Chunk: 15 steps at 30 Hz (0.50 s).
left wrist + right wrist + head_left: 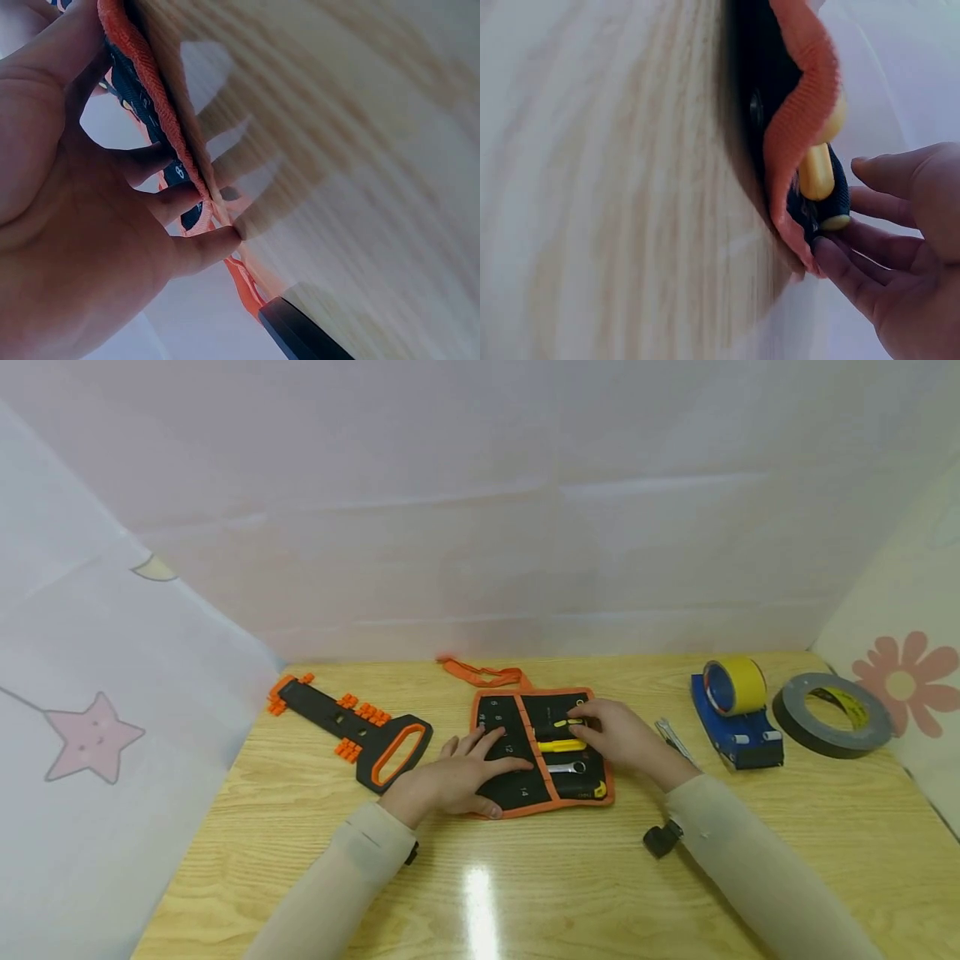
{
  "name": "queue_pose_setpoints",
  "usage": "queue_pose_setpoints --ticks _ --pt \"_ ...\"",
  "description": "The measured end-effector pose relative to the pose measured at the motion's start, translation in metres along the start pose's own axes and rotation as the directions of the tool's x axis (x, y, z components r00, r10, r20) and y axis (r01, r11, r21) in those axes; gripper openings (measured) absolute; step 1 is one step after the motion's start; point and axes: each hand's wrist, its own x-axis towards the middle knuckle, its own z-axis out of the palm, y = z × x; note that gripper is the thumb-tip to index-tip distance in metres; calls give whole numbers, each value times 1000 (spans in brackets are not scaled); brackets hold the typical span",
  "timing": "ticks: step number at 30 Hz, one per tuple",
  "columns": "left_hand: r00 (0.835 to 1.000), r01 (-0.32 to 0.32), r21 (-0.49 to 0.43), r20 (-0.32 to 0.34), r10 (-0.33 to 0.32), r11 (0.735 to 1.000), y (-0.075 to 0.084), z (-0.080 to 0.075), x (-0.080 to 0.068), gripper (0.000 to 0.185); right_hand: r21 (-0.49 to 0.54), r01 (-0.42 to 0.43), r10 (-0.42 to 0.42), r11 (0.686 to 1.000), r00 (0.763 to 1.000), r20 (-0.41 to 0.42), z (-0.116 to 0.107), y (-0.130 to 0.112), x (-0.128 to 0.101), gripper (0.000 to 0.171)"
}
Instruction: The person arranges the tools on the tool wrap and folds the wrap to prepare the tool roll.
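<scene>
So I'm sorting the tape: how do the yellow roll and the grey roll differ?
The yellow tape roll stands on edge in a blue dispenser; the grey tape roll lies flat on the wooden table, loose. The grey roll looks wider across. Both sit at the table's right, away from both hands.

A wooden table (300, 860) carries tool pouch (517, 777), tape dispenser (738, 727), tape roll (802, 727).

Wooden table (300, 860): pale yellow grain, glossy, bright light glare (480, 902) just in front of the hands. White sheet backdrop (480, 510) beyond them. Side sheets: pink star (93, 737) to the left, pink flower (903, 681) to the right.
</scene>
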Motion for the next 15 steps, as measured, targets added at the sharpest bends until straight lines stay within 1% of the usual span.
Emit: queue_pose_setpoints --ticks 9,15 --pt "1000 4 -14 0 -4 1000 0 0 0 80 50 9 -3 999 992 -127 -9 9 -26 30" --pt "1000 -2 -26 2 2 1000 1 0 -1 79 23 -4 8 1000 984 -177 -19 16 -46 29"
